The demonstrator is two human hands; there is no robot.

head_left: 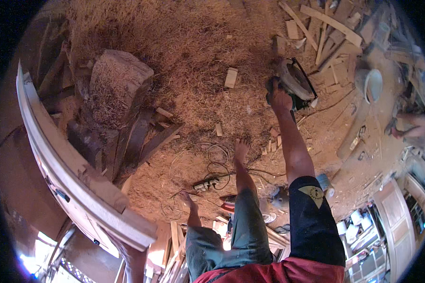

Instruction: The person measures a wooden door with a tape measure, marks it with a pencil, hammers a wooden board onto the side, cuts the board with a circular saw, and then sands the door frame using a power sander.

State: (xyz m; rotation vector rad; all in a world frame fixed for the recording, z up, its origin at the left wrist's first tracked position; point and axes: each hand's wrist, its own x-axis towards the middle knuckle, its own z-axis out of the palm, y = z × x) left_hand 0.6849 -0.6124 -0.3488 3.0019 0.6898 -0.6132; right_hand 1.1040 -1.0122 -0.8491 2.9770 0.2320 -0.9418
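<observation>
My right hand is closed round the handle of a circular saw, held out over the sawdust-covered ground at arm's length. The saw's rounded guard and dark base plate face away to the right. At my left stands a long, pale wooden panel, seen mostly along its thick edge, with small dark fittings on its outer face. What looks like my left forearm comes up beside the near end of this panel. The left hand itself is hidden, so its grip cannot be made out.
A big wood block stands left of centre with dark boards leaning by it. Small offcuts lie about. A power strip and looping cords lie near my bare feet. Scrap wood, a bucket and another person's limb are right.
</observation>
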